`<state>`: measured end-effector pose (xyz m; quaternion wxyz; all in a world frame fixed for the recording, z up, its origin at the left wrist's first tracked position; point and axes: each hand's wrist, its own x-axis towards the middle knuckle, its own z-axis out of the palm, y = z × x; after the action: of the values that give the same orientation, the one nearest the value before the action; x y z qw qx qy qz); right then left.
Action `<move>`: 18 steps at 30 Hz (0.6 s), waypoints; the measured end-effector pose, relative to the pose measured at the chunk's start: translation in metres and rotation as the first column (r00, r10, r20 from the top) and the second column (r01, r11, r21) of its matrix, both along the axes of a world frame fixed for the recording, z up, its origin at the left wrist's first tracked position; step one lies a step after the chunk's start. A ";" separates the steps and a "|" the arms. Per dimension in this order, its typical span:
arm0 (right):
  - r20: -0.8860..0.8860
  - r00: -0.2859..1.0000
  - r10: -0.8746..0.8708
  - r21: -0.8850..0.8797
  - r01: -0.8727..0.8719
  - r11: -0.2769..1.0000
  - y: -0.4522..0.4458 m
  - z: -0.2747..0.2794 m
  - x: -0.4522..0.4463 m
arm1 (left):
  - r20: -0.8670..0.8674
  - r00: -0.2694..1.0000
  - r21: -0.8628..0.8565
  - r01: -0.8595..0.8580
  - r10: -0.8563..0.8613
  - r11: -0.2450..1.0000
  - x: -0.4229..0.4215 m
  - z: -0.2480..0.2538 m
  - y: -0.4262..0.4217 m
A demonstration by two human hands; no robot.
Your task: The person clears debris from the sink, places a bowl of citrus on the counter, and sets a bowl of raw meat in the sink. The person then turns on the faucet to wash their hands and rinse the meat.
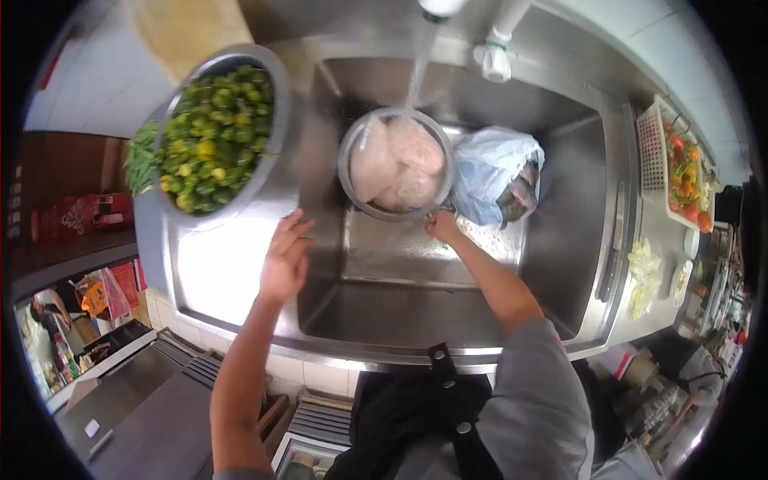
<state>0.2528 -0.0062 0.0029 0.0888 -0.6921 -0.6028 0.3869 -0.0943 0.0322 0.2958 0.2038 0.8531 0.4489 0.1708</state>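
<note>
Water from a tap (442,8) runs into a round metal bowl (346,164) in the sink. Pale, pinkish-white meat (400,160), perhaps in clear plastic, fills the bowl. At the bowl's lower right rim, the fingers of my right hand (442,226) are closed on the edge; the fingertips are partly hidden. My left hand (286,254) hovers near the sink's left edge with its fingers apart, holding nothing. Right of the bowl lies a bluish plastic bag (490,172), with dark fish (518,198) showing at its opening.
On the left counter stands a large metal basin (280,104) of small green and yellow peppers (218,136), beside long green vegetables (142,156). A white basket (654,152) of red and orange peppers sits at right. A knife (610,272) lies along the sink's right edge.
</note>
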 end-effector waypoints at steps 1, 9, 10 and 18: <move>-0.238 0.970 -0.042 -0.081 0.023 0.996 0.006 0.063 -0.011 | 0.008 1.000 0.031 0.003 -0.003 1.000 0.000 0.001 0.000; -0.544 0.775 0.323 0.687 0.190 0.702 0.134 0.415 -0.162 | 0.042 0.998 0.127 0.035 -0.040 0.991 -0.010 0.000 -0.005; -0.514 0.786 0.343 0.755 0.226 0.615 0.159 0.418 -0.184 | 0.048 0.997 0.131 0.046 -0.053 0.990 -0.011 -0.002 -0.005; -0.944 0.304 -0.128 0.022 0.445 0.895 0.199 0.378 -0.143 | 0.043 0.999 0.069 0.029 -0.032 0.997 -0.007 0.004 -0.012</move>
<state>0.1097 0.1931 0.3811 0.5766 -0.4291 -0.3591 0.5953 -0.1015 0.0199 0.3001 0.1867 0.8623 0.4252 0.2017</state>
